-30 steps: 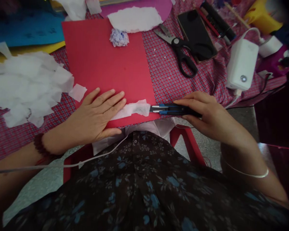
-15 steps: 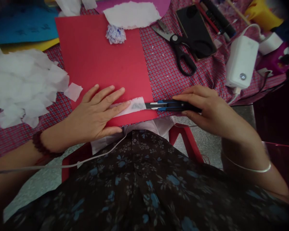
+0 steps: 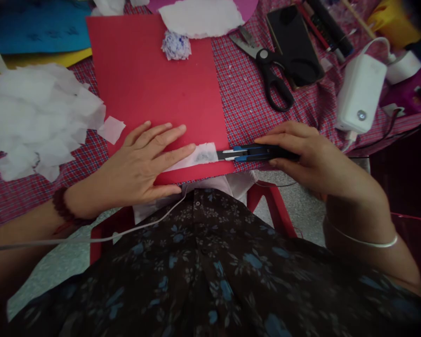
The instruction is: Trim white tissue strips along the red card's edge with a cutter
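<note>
My left hand (image 3: 143,159) lies flat with its fingers spread on a red paper sheet (image 3: 154,89). It presses on a narrow white paper strip (image 3: 206,153) with a grey smudge, near the sheet's front edge; part of the strip is under my fingers. From the right, my right hand (image 3: 308,152) grips a black and blue utility knife (image 3: 256,153) by its rear end. The dark front end of the knife meets the strip's right end; whether it goes under the strip, I cannot tell.
White paper pieces (image 3: 42,112) are heaped at left. A speckled paper ball (image 3: 176,46) sits on the red sheet. Black-handled scissors (image 3: 279,89) and a dark phone (image 3: 296,47) lie at upper right, near a white power bank (image 3: 361,93) with a cable.
The whole view has shifted slightly, so things on the table appear a little further right. My hands, the strip and the knife keep nearly the same arrangement.
</note>
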A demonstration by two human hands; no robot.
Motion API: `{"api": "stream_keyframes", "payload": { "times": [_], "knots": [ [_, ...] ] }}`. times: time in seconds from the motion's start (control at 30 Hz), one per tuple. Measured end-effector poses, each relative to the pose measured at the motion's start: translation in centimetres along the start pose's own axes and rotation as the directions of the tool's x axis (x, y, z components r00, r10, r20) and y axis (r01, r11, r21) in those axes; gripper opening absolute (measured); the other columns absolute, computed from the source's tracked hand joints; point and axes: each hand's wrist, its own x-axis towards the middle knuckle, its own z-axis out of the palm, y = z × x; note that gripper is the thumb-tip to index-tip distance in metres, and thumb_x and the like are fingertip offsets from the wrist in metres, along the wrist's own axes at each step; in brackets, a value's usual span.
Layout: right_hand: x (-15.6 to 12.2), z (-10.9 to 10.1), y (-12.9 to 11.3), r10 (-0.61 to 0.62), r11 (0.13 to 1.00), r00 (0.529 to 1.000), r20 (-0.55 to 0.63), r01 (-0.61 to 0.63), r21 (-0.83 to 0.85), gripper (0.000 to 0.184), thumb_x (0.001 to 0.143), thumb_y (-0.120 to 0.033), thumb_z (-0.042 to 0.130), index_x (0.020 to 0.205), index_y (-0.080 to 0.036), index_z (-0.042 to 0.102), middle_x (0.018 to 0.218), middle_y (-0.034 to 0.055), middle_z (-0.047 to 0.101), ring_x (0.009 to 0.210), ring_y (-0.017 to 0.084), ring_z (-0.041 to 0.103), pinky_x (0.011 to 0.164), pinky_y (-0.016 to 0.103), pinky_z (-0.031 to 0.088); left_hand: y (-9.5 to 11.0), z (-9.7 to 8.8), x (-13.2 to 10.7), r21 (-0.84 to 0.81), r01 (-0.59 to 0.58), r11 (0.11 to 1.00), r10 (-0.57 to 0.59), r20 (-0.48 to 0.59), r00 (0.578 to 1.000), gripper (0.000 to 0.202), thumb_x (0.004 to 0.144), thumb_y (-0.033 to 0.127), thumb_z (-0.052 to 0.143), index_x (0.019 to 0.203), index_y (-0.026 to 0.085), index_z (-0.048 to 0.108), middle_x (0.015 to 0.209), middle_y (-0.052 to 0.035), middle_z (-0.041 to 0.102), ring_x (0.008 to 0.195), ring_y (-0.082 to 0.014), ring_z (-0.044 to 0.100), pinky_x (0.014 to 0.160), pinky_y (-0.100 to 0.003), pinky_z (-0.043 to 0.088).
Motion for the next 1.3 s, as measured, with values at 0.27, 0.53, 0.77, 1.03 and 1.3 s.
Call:
{"api": "stream_keyframes", "payload": {
  "times": [0.27,0.53,0.77,1.03,1.3],
  "knots": [
    [0.8,0.5,-0.3,0.009,1.000,1.000,0.009,-0.009,-0.017,0.048,0.095,-0.020,0.064,0.138,-0.037,0.074,0.122,0.0086,0.073,0.115,0.037,0.069,0.102,0.059,0.055,0.0,0.5,0.2,-0.006,0.022,1.000,-0.022,0.011,1.000,0.068,0.110,0.066,0.046,0.170,0.035,0.040,0.182,-0.0087,0.029,0.163,-0.0404,0.036,0.135,-0.063,0.022],
    [1.6,1.0,-1.1,0.004,0.999,1.000,0.021,-0.003,-0.035,0.048,0.095,-0.020,0.061,0.138,-0.034,0.074,0.122,0.0110,0.073,0.118,0.038,0.068,0.102,0.061,0.054,0.0,0.5,0.3,-0.005,0.031,1.000,-0.031,0.012,0.999,0.069,0.110,0.066,0.046,0.171,0.034,0.039,0.182,-0.0096,0.029,0.164,-0.0398,0.035,0.134,-0.063,0.023],
    [2.5,1.3,-1.4,-0.024,0.999,0.999,0.048,0.025,-0.026,0.044,0.096,-0.021,0.061,0.137,-0.032,0.074,0.123,0.0115,0.072,0.118,0.037,0.068,0.100,0.057,0.054,0.0,0.5,0.3,0.011,0.019,1.000,-0.019,0.000,1.000,0.069,0.109,0.065,0.049,0.169,0.033,0.041,0.180,-0.0111,0.033,0.163,-0.0404,0.037,0.134,-0.064,0.023],
    [2.1,1.6,-2.2,0.010,0.999,0.997,0.077,-0.006,-0.048,0.046,0.096,-0.020,0.061,0.140,-0.032,0.073,0.125,0.0119,0.072,0.120,0.038,0.067,0.101,0.059,0.053,0.3,0.6,0.1,0.038,-0.004,0.999,0.004,-0.017,1.000,0.067,0.111,0.064,0.049,0.167,0.028,0.041,0.179,-0.0159,0.032,0.162,-0.0425,0.037,0.133,-0.064,0.025],
    [1.5,2.0,-1.8,-0.008,0.999,0.999,0.048,0.010,-0.034,0.046,0.096,-0.022,0.063,0.140,-0.033,0.073,0.122,0.0110,0.073,0.115,0.035,0.069,0.096,0.055,0.054,-1.4,-2.1,3.9,-0.270,0.041,0.962,-0.071,-0.103,0.992,0.070,0.114,0.068,0.025,0.161,0.025,0.055,0.167,-0.0110,0.052,0.155,-0.0334,0.047,0.131,-0.054,0.036]
  ]
}}
